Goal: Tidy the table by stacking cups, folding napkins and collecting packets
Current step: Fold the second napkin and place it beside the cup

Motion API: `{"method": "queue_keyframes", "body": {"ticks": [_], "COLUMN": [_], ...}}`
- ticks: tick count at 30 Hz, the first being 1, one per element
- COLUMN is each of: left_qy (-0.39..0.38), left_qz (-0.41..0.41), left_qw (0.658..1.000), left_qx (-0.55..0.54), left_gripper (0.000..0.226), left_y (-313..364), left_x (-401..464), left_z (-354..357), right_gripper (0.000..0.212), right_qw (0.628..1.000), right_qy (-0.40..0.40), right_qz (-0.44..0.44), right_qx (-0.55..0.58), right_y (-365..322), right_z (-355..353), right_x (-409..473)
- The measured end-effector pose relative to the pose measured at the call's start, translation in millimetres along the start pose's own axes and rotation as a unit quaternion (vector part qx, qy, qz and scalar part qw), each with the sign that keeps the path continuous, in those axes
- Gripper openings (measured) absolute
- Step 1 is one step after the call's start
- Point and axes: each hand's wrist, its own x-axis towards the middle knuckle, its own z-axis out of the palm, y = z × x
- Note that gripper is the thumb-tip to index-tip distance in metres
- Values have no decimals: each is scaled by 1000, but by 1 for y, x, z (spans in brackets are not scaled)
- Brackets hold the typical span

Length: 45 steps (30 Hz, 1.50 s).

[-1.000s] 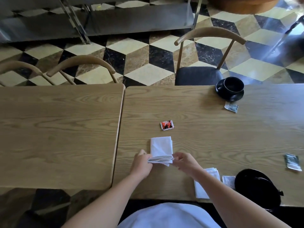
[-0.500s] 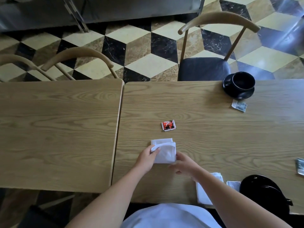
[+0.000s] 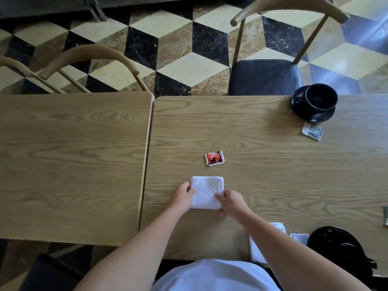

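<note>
Over a cube-patterned marble floor point(image 3: 189, 70), two oak tables stand edge to edge, the left one point(image 3: 73, 164) showing only bare wood, the right table point(image 3: 273, 175) carrying the clutter of a finished coffee. At its near centre a person presses a folded white napkin point(image 3: 206, 192) flat: the left hand point(image 3: 182, 197) grips the napkin's edge at 9 o'clock with curled fingers, while the right hand point(image 3: 231, 203) pinches the corner at 4 o'clock. To finish the fold cleanly, the edges should be squared against each other and the crease smoothed outward from the centre before the hands let go, lest the layers spring apart. A red packet point(image 3: 214, 158) lies just beyond the napkin at 12 o'clock; farther round at 2 o'clock a black cup point(image 3: 321, 98) sits on its saucer with a grey packet point(image 3: 312, 131) just beside it. Near the table's front edge at 5 o'clock wait a second napkin point(image 3: 255, 250), a pale packet point(image 3: 300, 238) and another black cup point(image 3: 336, 246), all uncollected. A second ago the napkin's near half was lifted between both hands mid-fold; half a second ago the left hand was tucking the far edge over; now it lies flat, a compact square.
</note>
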Motion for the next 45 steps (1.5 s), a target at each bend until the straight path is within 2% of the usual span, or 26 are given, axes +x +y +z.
{"method": "queue_keyframes", "body": {"ticks": [4,6,9,11,13,15,17,18,20,23,28,29,30,32,34,35,36,40,42,45], "left_qy": [66,108,144,183,225,185,83,33,-30,-73,-114,-113,-92,31,166,185,175,38,-5,-17], "left_qz": [-16,-29,-41,-28,32,145,264,293,284,197,147,135,115,43,-23,-52,-79,-178,-185,-181], "left_qw": [998,993,986,982,973,969,950,939,929,928,904,916,942,988,985,981,980,959,958,962], "left_qx": [7,-29,-71,-34,25,71,141,175,235,307,385,360,302,143,31,-6,-41,-216,-219,-203], "left_gripper": [39,39,36,23,21,18,9,6,13,25,39,36,27,4,14,19,21,27,28,29], "left_y": [5,6,8,10,9,6,-3,-8,-16,-19,-3,1,4,2,-8,-15,-20,-19,-13,-9], "left_x": [-1,-7,-18,-23,-28,-33,-36,-36,-32,-23,-21,-22,-22,-24,-26,-27,-28,-28,-26,-20], "left_z": [10,18,22,20,17,16,18,18,16,15,21,21,19,10,-1,-4,-5,4,7,6], "right_gripper": [37,44,40,38,34,29,21,16,12,13,33,32,29,24,20,19,20,34,41,41], "right_qw": [999,995,993,990,982,981,974,968,956,957,962,966,971,991,990,983,980,988,988,988], "right_qy": [39,89,105,140,185,158,83,54,28,14,-6,-17,-22,30,142,179,184,100,85,75], "right_qz": [11,20,29,17,-32,-110,-181,-200,-208,-179,-128,-119,-108,-64,-4,21,42,89,93,101], "right_qx": [-13,-41,-50,-30,-3,-27,-104,-144,-204,-228,-239,-230,-211,-118,6,42,55,81,87,92], "right_y": [-5,-5,-8,-11,-15,-17,-16,-13,-7,-8,-19,-21,-22,-21,-14,-9,-4,-2,-8,-11], "right_z": [2,2,3,4,6,11,20,24,30,38,46,44,40,28,14,8,5,11,16,15], "right_x": [-3,-6,-10,-15,-22,-30,-36,-36,-33,-26,-20,-20,-20,-22,-24,-25,-24,-19,-16,-12]}}
